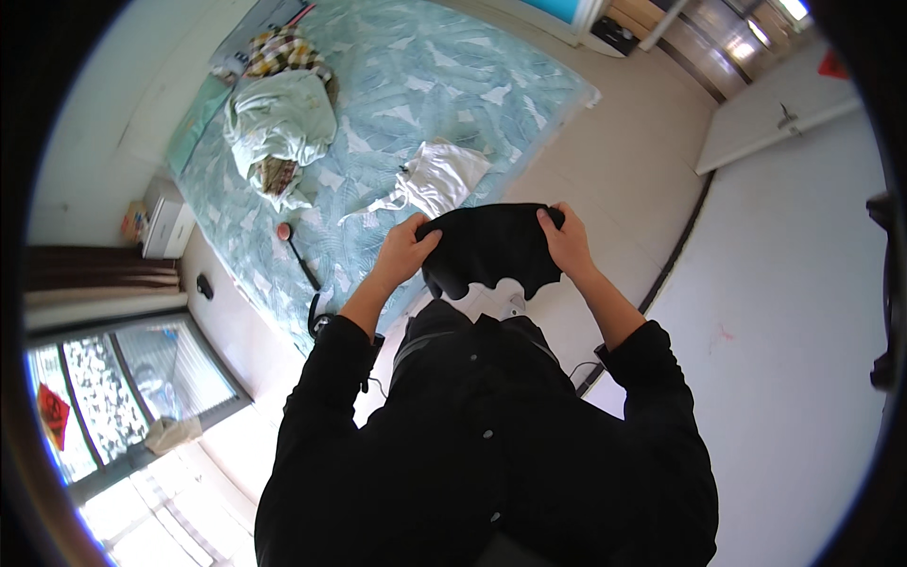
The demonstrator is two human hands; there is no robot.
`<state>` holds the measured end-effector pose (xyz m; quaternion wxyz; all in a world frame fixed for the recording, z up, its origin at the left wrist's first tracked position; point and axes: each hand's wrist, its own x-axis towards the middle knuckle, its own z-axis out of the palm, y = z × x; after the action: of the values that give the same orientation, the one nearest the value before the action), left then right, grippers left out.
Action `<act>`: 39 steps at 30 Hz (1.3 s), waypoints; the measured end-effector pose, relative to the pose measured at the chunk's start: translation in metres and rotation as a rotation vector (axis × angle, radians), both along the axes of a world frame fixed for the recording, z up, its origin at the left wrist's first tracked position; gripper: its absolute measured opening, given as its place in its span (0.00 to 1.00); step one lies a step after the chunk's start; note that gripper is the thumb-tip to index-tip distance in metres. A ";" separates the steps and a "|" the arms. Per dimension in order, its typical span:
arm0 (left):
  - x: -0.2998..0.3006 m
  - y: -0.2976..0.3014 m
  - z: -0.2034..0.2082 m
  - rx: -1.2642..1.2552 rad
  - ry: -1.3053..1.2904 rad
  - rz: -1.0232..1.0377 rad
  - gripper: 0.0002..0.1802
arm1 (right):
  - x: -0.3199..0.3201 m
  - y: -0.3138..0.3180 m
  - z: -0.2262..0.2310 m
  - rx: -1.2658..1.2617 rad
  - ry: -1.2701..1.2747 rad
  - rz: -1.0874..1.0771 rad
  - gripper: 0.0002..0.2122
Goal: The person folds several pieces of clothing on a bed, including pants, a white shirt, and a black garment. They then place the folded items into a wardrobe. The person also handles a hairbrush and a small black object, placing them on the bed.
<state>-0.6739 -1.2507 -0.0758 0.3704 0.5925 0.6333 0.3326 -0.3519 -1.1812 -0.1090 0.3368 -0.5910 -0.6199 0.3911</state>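
Observation:
A piece of black clothing (491,248) is stretched between my two hands in front of my waist. My left hand (406,250) grips its left upper corner, thumb on top. The right upper corner is pinched in my right hand (566,242). Its upper edge runs taut from hand to hand, while the lower edge hangs in loose folds; which kind of garment it is I cannot make out. Just beyond it, a crumpled white garment (444,178) with long straps lies on the bed (397,94).
A pale green bundle of cloth (279,123) and a checked cloth (283,52) are heaped on the bed's far left. A black long-handled object (300,260) with a pinkish round end lies at its near left. A white wall (775,283) stands on the right, a small cabinet (170,222) at left.

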 end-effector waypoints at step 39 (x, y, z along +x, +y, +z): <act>0.012 0.147 -0.240 -0.275 -1.417 1.168 0.19 | -0.187 0.346 -0.228 -0.779 -0.159 0.881 0.19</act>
<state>-0.6623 -1.1038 -0.3155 0.5116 -0.2109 0.4911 0.6728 -0.5392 -0.8350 -0.3366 -0.1467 -0.3856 -0.6409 0.6473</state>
